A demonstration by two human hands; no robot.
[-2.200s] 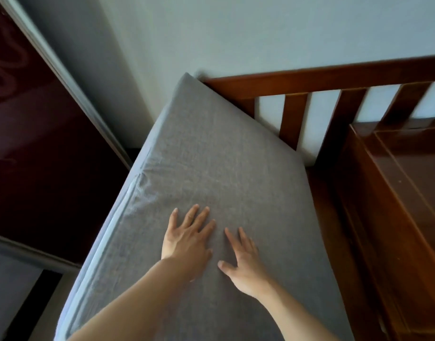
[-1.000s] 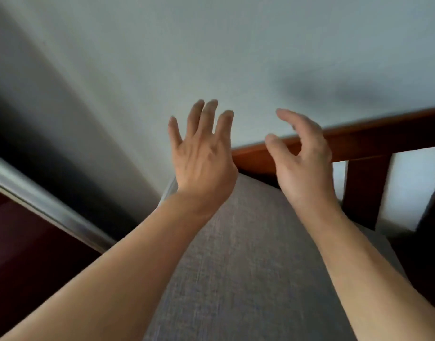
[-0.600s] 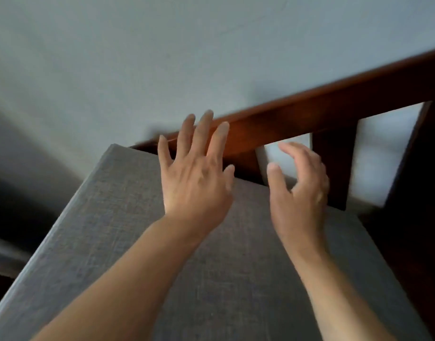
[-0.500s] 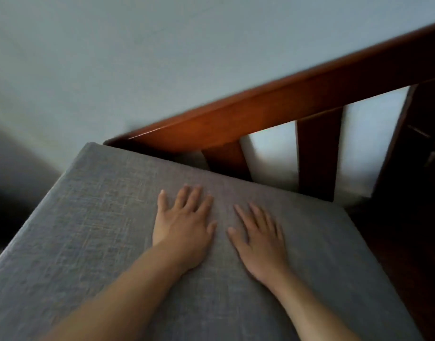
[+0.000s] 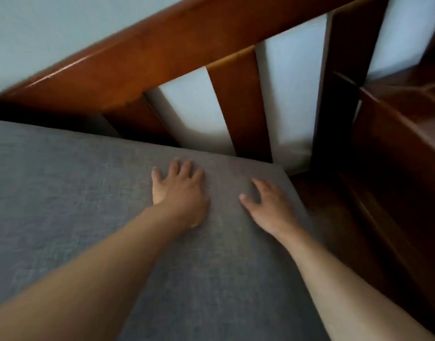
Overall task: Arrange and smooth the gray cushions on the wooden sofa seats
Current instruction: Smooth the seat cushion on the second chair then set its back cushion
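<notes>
Both palms flat on the gray cushion [image 5: 88,193] near its far right corner: left hand [image 5: 179,193] fingers straight, slightly spread; right hand [image 5: 268,207] splayed at the edge. Cushion fills the sofa seat, butting the slatted backrest [image 5: 236,107]. Looks soft, light, thick; best gripped at edges.

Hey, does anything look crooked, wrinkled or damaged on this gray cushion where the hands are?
Nothing stands out. The gray cushion looks flat and free of wrinkles, its far edge close to the wooden backrest. The left hand and right hand lie flat on it near the far right corner. The picture is slightly blurred, so fine creases could escape notice.
</notes>
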